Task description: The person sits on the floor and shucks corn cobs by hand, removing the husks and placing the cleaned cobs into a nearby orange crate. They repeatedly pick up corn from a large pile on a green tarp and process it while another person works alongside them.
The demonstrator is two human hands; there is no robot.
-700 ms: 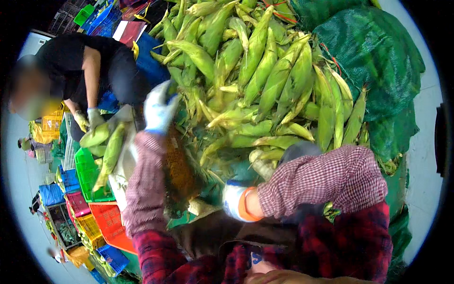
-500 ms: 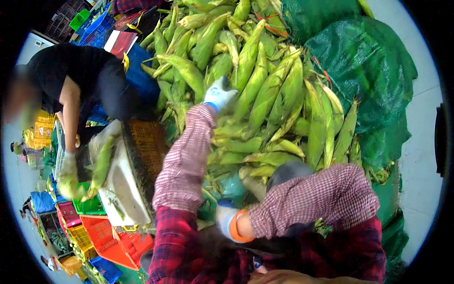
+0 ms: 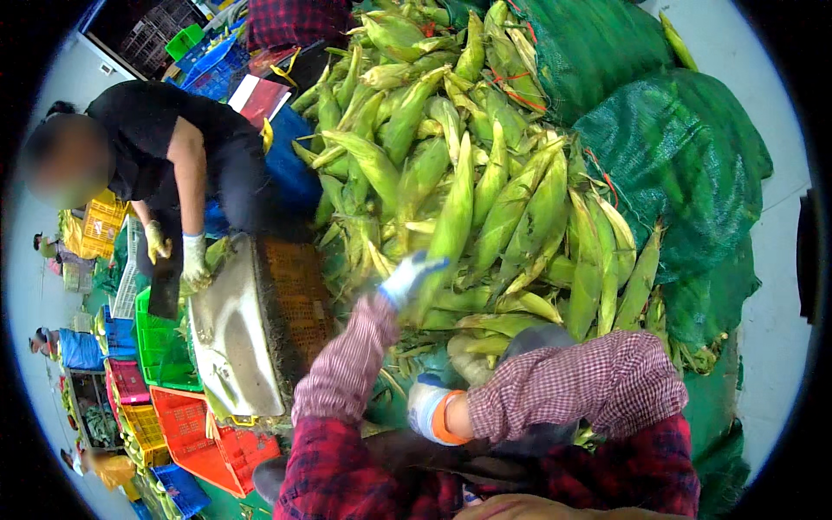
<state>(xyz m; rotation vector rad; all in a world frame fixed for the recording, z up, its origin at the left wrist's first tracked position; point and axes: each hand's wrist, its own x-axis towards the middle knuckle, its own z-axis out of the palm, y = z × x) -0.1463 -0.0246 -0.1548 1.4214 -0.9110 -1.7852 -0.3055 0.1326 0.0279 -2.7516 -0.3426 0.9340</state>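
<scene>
My left hand [image 3: 409, 279], in a white glove with blue fingertips, is closed around the lower part of a long green ear of corn [image 3: 452, 217]. The ear stands up in front of the husked heap of corn [image 3: 529, 208], its lower end smeared by motion. Close to my lap is my right hand [image 3: 431, 409], in a white and blue glove with an orange cuff. Its fingers are curled, and whatever they hold is hidden from view.
Green mesh sacks [image 3: 676, 165] bulge at the right of the heap. On the left, a co-worker's gloved hand [image 3: 197, 264] rests by a white tray [image 3: 227, 338] on an orange crate [image 3: 296, 299]. Red [image 3: 208, 433] and green [image 3: 160, 338] crates stand beyond.
My left hand has drawn back from the heap toward me, with an ear of corn in it. My right hand stays near my lap. The co-worker's ear of corn has left the raised position over the tray.
</scene>
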